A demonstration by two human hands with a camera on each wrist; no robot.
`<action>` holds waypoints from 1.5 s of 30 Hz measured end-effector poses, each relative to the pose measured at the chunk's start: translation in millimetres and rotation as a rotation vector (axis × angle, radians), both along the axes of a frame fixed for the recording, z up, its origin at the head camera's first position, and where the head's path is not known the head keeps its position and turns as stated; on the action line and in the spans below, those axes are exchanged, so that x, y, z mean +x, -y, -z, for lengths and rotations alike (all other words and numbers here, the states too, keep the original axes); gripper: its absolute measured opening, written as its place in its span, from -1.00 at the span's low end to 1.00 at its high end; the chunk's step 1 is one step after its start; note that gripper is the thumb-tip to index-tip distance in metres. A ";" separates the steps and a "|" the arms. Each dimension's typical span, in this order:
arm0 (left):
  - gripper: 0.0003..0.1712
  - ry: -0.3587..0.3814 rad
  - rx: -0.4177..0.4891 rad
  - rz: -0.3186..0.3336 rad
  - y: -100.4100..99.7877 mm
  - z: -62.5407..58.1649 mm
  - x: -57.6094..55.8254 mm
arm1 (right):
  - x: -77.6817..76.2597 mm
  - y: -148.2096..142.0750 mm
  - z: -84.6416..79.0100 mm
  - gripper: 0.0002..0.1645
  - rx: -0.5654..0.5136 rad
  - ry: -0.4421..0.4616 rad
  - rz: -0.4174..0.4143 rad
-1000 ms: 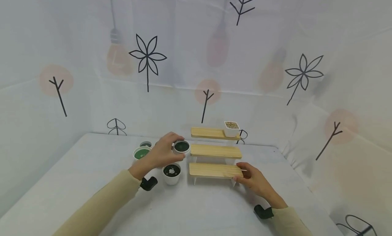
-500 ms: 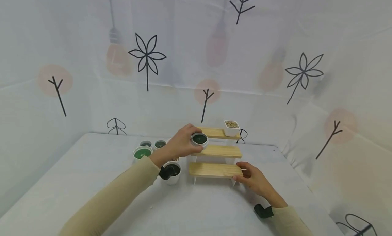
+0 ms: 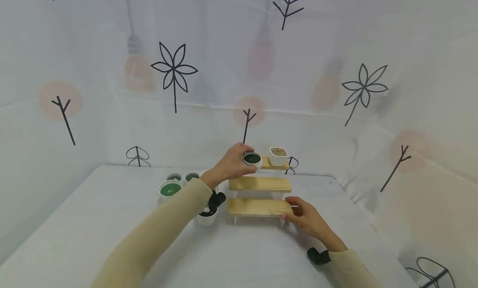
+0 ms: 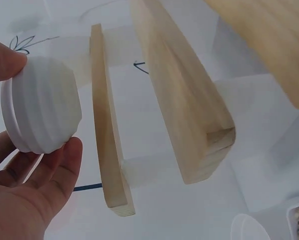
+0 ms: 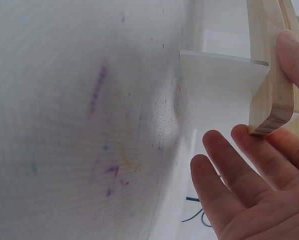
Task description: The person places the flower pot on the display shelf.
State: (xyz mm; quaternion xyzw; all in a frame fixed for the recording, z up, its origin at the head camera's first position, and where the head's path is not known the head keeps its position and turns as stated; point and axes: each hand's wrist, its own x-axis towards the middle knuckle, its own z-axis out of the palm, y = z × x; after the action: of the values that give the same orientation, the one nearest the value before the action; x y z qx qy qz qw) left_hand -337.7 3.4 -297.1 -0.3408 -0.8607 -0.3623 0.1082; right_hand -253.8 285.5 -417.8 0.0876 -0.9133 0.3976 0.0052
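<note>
My left hand [image 3: 232,162] grips a small round white pot [image 3: 252,159] with a dark green surface inside. In the left wrist view the pot's ribbed white side [image 4: 45,105] shows between thumb and fingers, beside the top wooden board [image 4: 108,135]. In the head view the pot is over that board's left part. With thumb and fingers, my right hand [image 3: 310,220] holds the right end of the lowest wooden board [image 3: 257,206] of a three-step stand. Its thumb lies on the board in the right wrist view, while the outer fingers [image 5: 219,195] are spread off it.
A square white pot [image 3: 278,157] of beige grains stands on the top step's right end. Left of the stand are several pots, among them a green-topped one [image 3: 170,190] and a dark-topped one [image 3: 207,217] partly behind my left sleeve. A printed white cloth [image 3: 209,130] hangs behind the table.
My left hand has carried the round pot right and farther back, from beside the stand to the top step. The right hand stays at the lowest board. The head view has shifted slightly.
</note>
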 end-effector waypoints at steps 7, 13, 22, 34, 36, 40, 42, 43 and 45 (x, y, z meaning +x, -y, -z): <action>-0.36 0.042 -0.017 -0.009 -9.6 -2.9 -18.7 | -1.1 1.6 0.4 -0.20 -0.007 -0.005 -0.027; -0.34 0.094 -0.032 -0.029 -17.6 -6.2 -30.7 | -3.0 3.3 0.1 -0.19 0.007 -0.012 -0.031; -0.34 0.129 -0.026 -0.034 -24.9 -2.5 -40.0 | -3.1 4.8 0.4 -0.19 0.024 -0.007 -0.026; -0.30 0.171 -0.026 -0.017 -34.4 -8.7 -40.4 | -0.5 3.7 -5.3 -0.14 0.058 0.021 0.010; -0.27 0.176 -0.037 -0.022 -32.0 -7.3 -38.9 | -0.3 5.1 -4.6 -0.13 0.055 0.033 0.011; -0.17 0.181 -0.042 -0.027 -29.0 -5.1 -36.1 | -0.4 3.7 -3.9 -0.15 0.046 0.028 0.010; -0.13 0.193 -0.029 -0.037 -25.0 -3.6 -34.0 | -0.7 3.8 -3.8 -0.16 0.036 0.015 0.002; -0.12 0.198 -0.019 -0.040 -23.0 -2.9 -32.8 | -0.8 3.6 -3.6 -0.17 0.031 0.009 -0.005; -0.13 0.207 0.004 -0.049 -19.4 -1.8 -29.6 | -0.8 3.2 -3.1 -0.17 0.022 -0.002 -0.014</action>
State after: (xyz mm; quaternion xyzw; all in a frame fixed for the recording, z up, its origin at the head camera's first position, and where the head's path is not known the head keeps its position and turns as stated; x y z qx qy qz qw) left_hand -367.3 22.8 -295.3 -0.2803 -0.8746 -0.3947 0.0281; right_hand -254.5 282.3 -414.7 0.0944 -0.9171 0.3872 0.0026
